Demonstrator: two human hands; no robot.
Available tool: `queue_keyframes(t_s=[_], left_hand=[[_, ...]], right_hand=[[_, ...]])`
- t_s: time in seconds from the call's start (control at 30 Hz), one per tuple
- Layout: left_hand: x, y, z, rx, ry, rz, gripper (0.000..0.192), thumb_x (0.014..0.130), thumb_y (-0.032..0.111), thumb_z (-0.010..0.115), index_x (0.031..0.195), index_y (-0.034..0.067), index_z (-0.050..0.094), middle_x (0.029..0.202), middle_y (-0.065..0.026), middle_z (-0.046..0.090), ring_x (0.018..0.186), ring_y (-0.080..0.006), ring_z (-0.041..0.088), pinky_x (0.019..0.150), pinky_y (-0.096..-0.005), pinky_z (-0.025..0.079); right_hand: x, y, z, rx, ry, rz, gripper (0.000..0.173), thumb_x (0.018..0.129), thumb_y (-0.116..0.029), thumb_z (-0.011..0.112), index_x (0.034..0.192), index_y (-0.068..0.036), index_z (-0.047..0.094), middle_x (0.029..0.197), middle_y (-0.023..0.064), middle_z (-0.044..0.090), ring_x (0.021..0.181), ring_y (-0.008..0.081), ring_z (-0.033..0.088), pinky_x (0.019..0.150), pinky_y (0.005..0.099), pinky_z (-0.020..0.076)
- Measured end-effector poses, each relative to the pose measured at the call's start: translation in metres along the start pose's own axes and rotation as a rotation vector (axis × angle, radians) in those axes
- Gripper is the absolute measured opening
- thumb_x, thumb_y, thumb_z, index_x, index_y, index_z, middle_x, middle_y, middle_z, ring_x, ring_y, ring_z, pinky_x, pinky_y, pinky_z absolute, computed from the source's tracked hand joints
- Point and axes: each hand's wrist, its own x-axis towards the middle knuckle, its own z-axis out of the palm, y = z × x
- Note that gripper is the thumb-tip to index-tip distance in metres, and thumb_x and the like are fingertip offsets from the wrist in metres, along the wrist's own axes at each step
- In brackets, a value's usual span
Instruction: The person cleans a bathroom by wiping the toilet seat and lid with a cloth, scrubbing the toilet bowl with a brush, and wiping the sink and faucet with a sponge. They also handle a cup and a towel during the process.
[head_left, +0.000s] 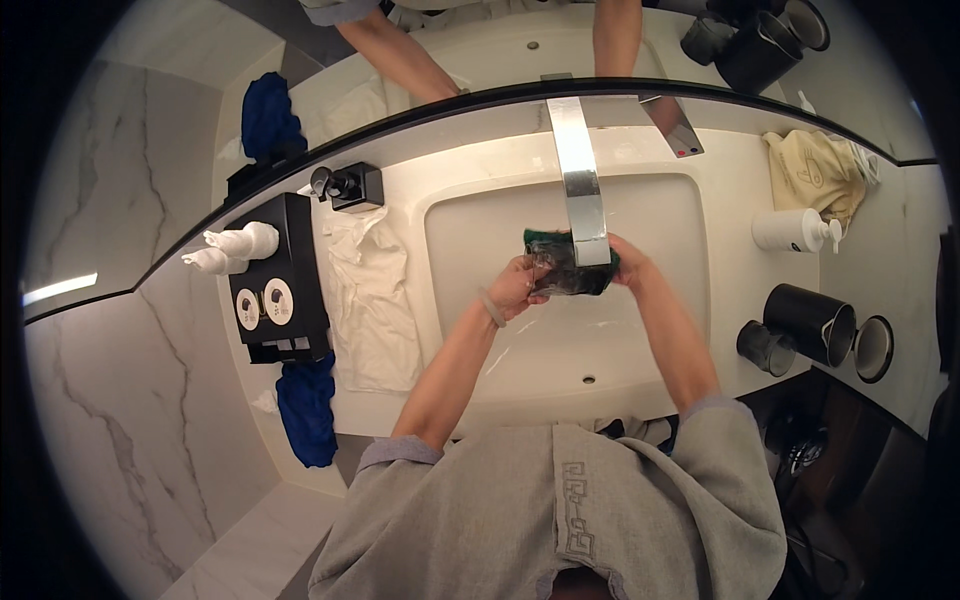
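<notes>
Both hands are over a white washbasin (525, 352), beneath a flat chrome faucet (581, 180). My left hand (519, 287) grips the left end of a dark, see-through glass tumbler (556, 276) lying on its side. At its right end is my right hand (628, 261), partly behind the faucet's tip, with its fingers around dark green cloth or scouring pad. More of the green material (536, 235) shows along the tumbler's far edge. The spout hides part of the tumbler, and whether water is running cannot be told.
Left of the basin lie a white towel (375, 322), a black soap dispenser (355, 186), a black amenity tray (281, 225) and a blue cloth (307, 412). At right are a beige drawstring bag (814, 176), a white pump bottle (787, 230), a black canister (802, 322) and another tumbler (763, 349). A mirror edge (450, 111) runs behind.
</notes>
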Motion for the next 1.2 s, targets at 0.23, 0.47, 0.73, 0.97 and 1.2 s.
queue_keyframes(t_s=[0.23, 0.47, 0.73, 0.97, 1.2], left_hand=[[0.037, -0.046, 0.037, 0.135, 0.477, 0.581, 0.025, 0.104, 0.012, 0.048, 0.123, 0.003, 0.059, 0.102, -0.0063, 0.067, 0.077, -0.0110, 0.059, 0.060, -0.0256, 0.049], [-0.005, -0.027, 0.050, 0.586, 0.299, 0.608, 0.087, 0.087, -0.009, 0.062, 0.157, 0.013, 0.016, 0.137, -0.0185, 0.048, 0.115, -0.0280, 0.060, 0.092, -0.0399, 0.055], [0.015, 0.029, 0.001, 0.106, -0.122, 0.018, 0.044, 0.104, 0.033, 0.051, 0.145, 0.021, 0.037, 0.125, -0.0045, 0.059, 0.107, -0.0202, 0.063, 0.081, -0.0428, 0.058], [0.015, -0.001, -0.004, -0.106, 0.081, -0.002, 0.022, 0.105, 0.034, 0.047, 0.123, 0.021, 0.049, 0.116, -0.0028, 0.062, 0.097, -0.0173, 0.064, 0.073, -0.0357, 0.058], [0.000, 0.008, 0.016, 0.314, 0.227, 0.188, 0.014, 0.103, 0.027, 0.049, 0.113, 0.017, 0.050, 0.099, -0.0026, 0.061, 0.079, -0.0135, 0.064, 0.060, -0.0311, 0.060]], right_hand=[[-0.007, 0.095, 0.064, 0.400, 0.142, -0.635, 0.061, 0.092, -0.054, 0.063, 0.133, -0.009, 0.050, 0.116, 0.0030, 0.060, 0.106, 0.0177, 0.058, 0.097, 0.0369, 0.0460], [-0.023, 0.061, 0.064, -0.345, 0.670, -0.703, 0.031, 0.092, 0.003, 0.055, 0.123, 0.003, 0.058, 0.105, 0.0096, 0.069, 0.095, 0.0159, 0.063, 0.087, 0.0308, 0.0515], [-0.058, 0.011, 0.046, -0.785, 0.522, -0.531, 0.022, 0.083, -0.010, 0.069, 0.101, 0.003, 0.068, 0.082, 0.0220, 0.067, 0.075, 0.0334, 0.066, 0.071, 0.0401, 0.0508], [-0.066, 0.019, 0.071, -0.812, 0.786, -0.610, 0.036, 0.086, -0.024, 0.072, 0.111, 0.000, 0.065, 0.098, 0.0203, 0.068, 0.098, 0.0371, 0.063, 0.085, 0.0422, 0.0499], [-0.037, 0.040, 0.035, -0.313, 0.108, -0.144, 0.047, 0.090, -0.038, 0.072, 0.125, -0.008, 0.062, 0.115, 0.0053, 0.068, 0.109, 0.0161, 0.060, 0.091, 0.0326, 0.0499]])
